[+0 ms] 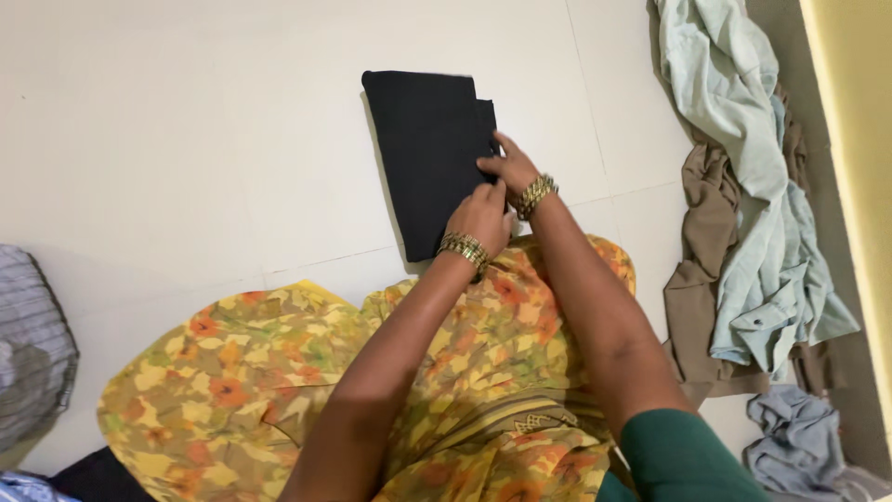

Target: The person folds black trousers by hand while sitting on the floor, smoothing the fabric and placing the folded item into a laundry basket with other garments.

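On the pale tiled floor (pixel 186 139), folded black rectangular cloth (pixel 427 158) laid flat, just ahead of the yellow-orange flowered fabric lap (pixel 279 372). Left hand (pixel 481 216) pressed on the cloth's near right edge, fingers together and flat. Right hand (pixel 509 167) just beyond it, fingertips pinched on that same edge. Gold bangles (pixel 535 195) at both wrists. Right of the cloth, well apart, heaped pale green shirt (pixel 743 186) over brown garment (pixel 701 270).

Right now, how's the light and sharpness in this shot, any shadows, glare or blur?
Head view: soft even light, no glare on the pale floor; the black folded cloth loses its detail; both hands, left hand and right hand, are sharp; faint shadow lies beside the cloth.
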